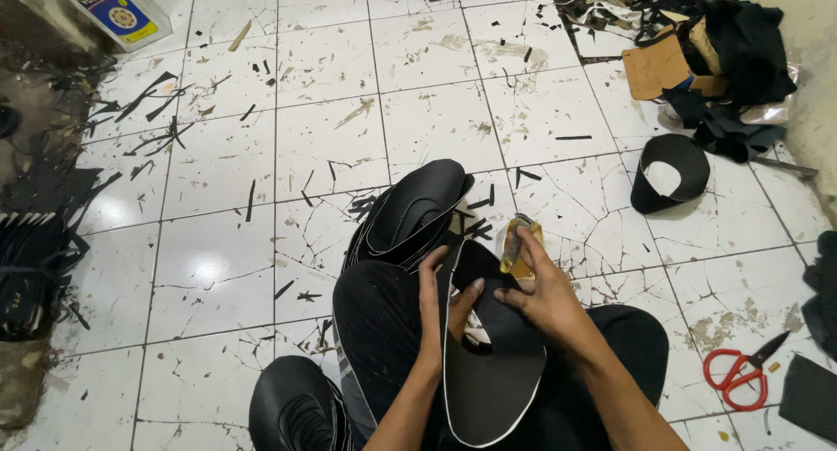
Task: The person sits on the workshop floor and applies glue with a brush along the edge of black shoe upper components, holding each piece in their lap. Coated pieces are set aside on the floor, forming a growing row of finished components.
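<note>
My left hand (433,305) grips the edge of a black curved cut piece with a white rim (490,377), held upright over my lap. My right hand (542,292) holds a small yellowish glue bottle (516,244) with its tip at the top of that piece. Just beyond my knees lies a stack of similar black pieces (410,214) on the white tiled floor (218,268).
Red-handled scissors (741,373) lie on the floor at right. A single curved black piece (670,172) stands further back, near a heap of black and brown material (706,59). Black scraps litter the tiles at left; a tin can (113,11) stands top left.
</note>
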`<action>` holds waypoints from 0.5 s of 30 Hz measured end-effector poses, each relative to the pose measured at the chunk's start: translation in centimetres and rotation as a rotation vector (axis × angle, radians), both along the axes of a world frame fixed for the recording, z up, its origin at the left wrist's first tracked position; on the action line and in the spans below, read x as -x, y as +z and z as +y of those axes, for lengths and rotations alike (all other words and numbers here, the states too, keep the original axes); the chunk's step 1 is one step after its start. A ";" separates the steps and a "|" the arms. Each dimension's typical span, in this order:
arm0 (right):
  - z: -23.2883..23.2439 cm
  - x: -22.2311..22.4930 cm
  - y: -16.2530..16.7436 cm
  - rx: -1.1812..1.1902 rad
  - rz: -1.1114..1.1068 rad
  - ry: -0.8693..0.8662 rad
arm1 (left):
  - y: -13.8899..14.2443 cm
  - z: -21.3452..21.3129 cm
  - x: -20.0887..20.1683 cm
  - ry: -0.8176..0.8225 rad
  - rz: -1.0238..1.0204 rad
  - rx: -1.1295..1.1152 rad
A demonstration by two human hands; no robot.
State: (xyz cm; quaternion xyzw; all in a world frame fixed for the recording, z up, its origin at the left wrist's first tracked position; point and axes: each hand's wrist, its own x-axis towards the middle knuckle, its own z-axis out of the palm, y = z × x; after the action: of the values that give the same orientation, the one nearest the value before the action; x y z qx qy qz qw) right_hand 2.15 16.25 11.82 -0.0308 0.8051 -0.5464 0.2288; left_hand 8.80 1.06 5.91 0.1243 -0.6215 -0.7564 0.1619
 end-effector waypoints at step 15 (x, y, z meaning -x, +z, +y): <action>4.7 5.2 -5.1 0.120 0.180 -0.320 | 1.0 -1.4 0.1 -0.141 -0.254 -0.139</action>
State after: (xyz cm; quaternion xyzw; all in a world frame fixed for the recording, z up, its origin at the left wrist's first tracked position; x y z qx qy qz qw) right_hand -3.05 20.91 6.76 0.0350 0.7829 -0.6179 0.0637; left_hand 8.66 -0.38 6.92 0.1861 -0.5904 -0.7851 0.0196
